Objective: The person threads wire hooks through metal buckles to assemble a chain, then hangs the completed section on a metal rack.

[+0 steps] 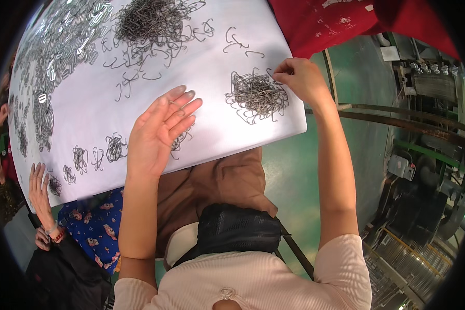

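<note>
Far left, a co-worker's hand (39, 188) takes up our desk (212, 119) corner, shiny metal bits (45, 116) behind, hook clumps (114, 147) along the front edge. Our left hand (163, 124): palm up, fingers loosely curled, can't tell if they're gripping anything. Then bare room, the wire hook pile (258, 95), our right hand (297, 77) pinching at its edge, and red cloth (315, 23) crowding the back right edge.

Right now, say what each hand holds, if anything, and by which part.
The right hand seems to pinch a wire, part unclear; whether the left hand holds anything cannot be told.
</note>
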Demonstrator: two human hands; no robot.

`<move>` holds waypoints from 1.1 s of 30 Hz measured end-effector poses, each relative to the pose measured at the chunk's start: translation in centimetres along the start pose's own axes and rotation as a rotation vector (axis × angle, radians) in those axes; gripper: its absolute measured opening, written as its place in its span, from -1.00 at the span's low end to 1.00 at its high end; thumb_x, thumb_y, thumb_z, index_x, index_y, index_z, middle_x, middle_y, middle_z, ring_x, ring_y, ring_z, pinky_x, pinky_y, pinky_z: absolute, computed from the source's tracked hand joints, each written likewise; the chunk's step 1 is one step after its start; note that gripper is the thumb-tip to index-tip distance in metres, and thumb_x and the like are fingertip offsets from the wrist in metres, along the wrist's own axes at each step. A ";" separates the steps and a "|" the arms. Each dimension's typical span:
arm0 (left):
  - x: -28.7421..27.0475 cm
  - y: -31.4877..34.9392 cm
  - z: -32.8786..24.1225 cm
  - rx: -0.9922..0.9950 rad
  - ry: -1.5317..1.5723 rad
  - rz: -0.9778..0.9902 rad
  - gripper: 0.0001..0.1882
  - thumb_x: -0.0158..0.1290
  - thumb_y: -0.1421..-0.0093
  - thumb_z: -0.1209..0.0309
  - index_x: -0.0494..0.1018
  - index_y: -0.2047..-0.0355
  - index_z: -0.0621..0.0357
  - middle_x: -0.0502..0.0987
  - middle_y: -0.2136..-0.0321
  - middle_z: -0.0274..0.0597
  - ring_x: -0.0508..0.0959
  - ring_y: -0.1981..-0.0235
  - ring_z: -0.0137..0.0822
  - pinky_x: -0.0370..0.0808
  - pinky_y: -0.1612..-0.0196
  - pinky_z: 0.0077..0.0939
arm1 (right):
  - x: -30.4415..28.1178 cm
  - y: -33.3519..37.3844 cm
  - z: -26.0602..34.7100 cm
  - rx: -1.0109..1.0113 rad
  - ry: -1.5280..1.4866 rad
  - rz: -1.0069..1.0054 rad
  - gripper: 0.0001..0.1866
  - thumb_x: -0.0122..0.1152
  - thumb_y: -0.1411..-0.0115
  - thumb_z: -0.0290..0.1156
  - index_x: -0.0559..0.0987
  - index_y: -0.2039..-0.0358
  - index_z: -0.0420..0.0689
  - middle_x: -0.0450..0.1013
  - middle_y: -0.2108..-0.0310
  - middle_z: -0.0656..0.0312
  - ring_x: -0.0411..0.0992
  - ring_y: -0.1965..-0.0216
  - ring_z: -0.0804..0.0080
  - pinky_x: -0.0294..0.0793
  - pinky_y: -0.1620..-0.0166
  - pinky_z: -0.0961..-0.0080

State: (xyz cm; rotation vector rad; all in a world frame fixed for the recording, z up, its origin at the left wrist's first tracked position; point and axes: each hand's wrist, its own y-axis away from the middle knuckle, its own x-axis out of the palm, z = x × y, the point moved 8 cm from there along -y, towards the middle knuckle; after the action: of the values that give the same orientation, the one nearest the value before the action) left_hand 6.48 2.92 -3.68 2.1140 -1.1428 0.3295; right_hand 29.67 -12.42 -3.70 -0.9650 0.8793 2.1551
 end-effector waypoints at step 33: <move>-5.8 5.6 -3.2 0.246 -0.171 -0.208 -0.55 -0.14 -0.26 0.28 0.26 0.00 0.45 0.41 0.11 0.09 0.50 0.15 -0.21 0.52 0.18 -0.51 | -8.1 26.6 19.4 -1.174 -0.116 -0.583 -0.58 0.39 0.27 -0.29 0.33 0.51 -0.17 0.25 0.66 0.32 0.11 0.76 0.48 0.05 0.61 0.45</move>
State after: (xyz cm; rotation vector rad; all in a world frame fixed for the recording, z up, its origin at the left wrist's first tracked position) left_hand -1.04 6.69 -1.81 2.4943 -1.0053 0.2036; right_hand 6.80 -15.45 21.12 -1.3433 -0.7952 2.0426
